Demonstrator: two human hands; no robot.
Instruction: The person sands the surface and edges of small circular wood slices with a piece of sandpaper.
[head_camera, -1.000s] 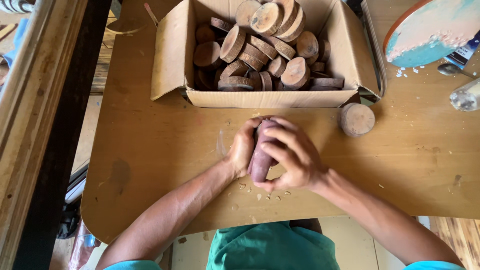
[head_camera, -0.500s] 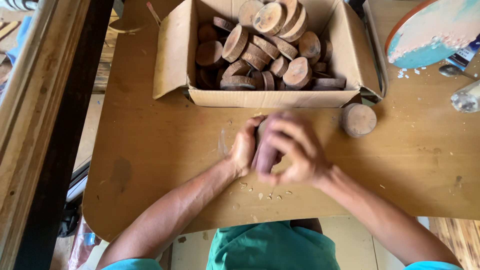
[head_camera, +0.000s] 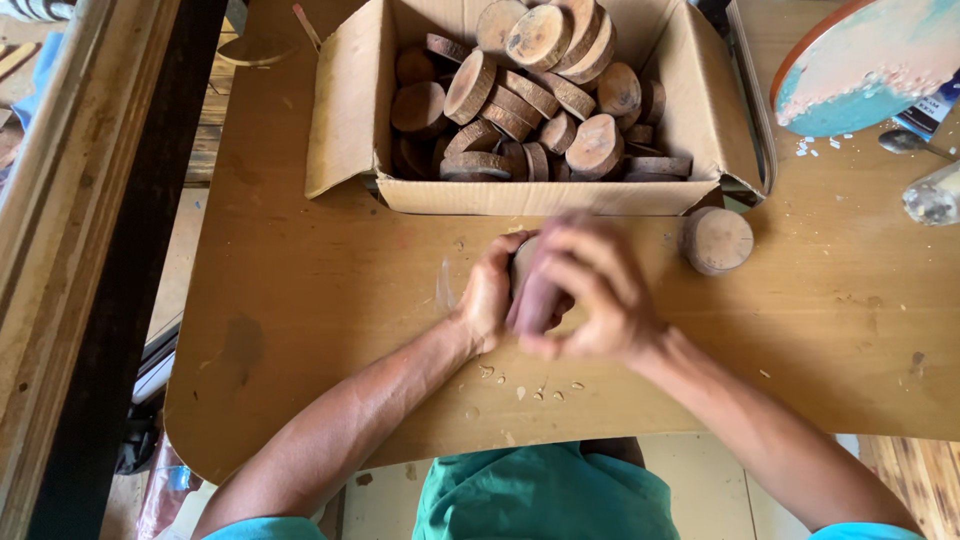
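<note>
The wide brown wooden table carries everything here. At its far side stands an open cardboard box heaped with round bark-edged wood slices. To the right lies a round board painted blue and white, with white crumbs scattered beneath it.

Just in front of the box, the left hand and the right hand meet around a single round wood slice held on edge just above the table. The left hand's fingers curl closed against its left face; the right hand's fingers wrap over the top and front, blurred as if rubbing. Only a sliver of the slice shows between them.

A loose wood disc sits just right of the right hand, and small pale chips lie below the hands.

The likely risk: with such brisk motion the slice could slip from the grip, or the right hand could knock the nearby disc.
</note>
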